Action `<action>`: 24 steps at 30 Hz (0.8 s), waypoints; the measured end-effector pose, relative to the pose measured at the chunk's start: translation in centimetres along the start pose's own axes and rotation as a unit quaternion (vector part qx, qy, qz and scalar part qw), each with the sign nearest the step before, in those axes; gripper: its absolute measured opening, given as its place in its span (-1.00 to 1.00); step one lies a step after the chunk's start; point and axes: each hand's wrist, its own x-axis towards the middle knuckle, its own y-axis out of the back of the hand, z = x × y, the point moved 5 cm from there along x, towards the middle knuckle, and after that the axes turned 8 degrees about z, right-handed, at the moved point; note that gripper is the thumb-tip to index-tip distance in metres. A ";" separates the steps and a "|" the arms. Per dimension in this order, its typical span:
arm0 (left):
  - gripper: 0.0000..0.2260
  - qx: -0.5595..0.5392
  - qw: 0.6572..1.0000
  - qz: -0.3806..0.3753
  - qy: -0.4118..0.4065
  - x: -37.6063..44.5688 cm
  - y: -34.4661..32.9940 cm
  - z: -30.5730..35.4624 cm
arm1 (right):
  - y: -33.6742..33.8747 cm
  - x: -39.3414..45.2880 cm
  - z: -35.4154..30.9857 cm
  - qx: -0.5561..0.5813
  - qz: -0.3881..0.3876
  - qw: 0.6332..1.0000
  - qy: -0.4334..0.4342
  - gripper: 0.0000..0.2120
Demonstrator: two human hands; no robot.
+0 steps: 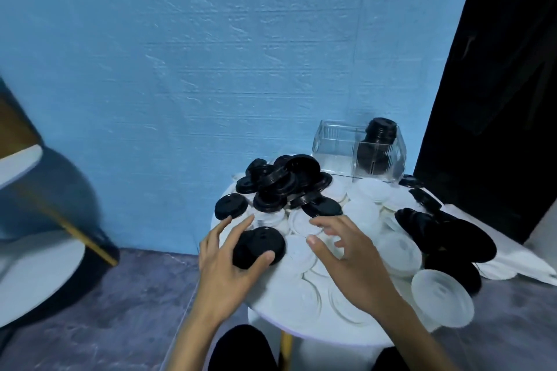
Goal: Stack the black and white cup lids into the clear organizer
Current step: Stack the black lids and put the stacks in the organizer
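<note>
Blue wall backs lid-heaped table; left hand grips black lid, right hand spread.

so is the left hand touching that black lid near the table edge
Touching. The head view shows the left hand gripping the black lid: thumb pressed on its near rim, fingers spread behind its far side.
</note>
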 end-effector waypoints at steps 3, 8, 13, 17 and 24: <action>-0.29 -0.020 0.999 -0.022 0.019 0.0 -0.4 -1.1 | -1.5 0.5 0.2 -0.010 -0.019 1.000 0.015 -0.77; -0.15 -0.045 0.998 -0.041 0.031 0.3 -0.9 -3.2 | -4.3 1.4 0.1 -0.066 -0.062 0.994 0.055 -0.58; -0.13 -0.074 0.996 -0.054 0.022 0.3 -0.8 -4.1 | -7.1 2.0 -0.2 -0.164 -0.110 0.976 0.095 -0.30; -0.21 -0.073 0.996 -0.042 0.016 0.4 -0.9 -4.4 | -7.8 2.0 0.1 -0.198 -0.125 0.967 0.105 -0.23; -0.08 -0.022 0.998 -0.065 0.001 0.7 -1.5 -4.1 | -7.7 2.5 0.1 -0.191 -0.120 0.970 0.091 -0.20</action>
